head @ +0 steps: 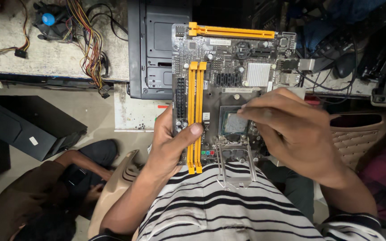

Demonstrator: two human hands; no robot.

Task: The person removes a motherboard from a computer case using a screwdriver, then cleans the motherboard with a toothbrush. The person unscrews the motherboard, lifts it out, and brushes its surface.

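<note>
Over the lap, left hand [170, 143] clamped on motherboard [228, 89] left edge; right hand [291, 129] fingers pinched at processor [233, 122]; tabletop [45, 53] edge well apart beyond.

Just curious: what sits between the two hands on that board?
In the head view, two long orange slots lie between the left hand and the right hand on the motherboard.

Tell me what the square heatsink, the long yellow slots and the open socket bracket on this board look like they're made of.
Heatsink: likely aluminium, pale matte silver with fine fins. Yellow slots: moulded plastic, evenly coloured with a slight gloss. Socket bracket: thin bare metal, probably steel, grey and reflective. The board itself: dark, matte circuit laminate.
</note>
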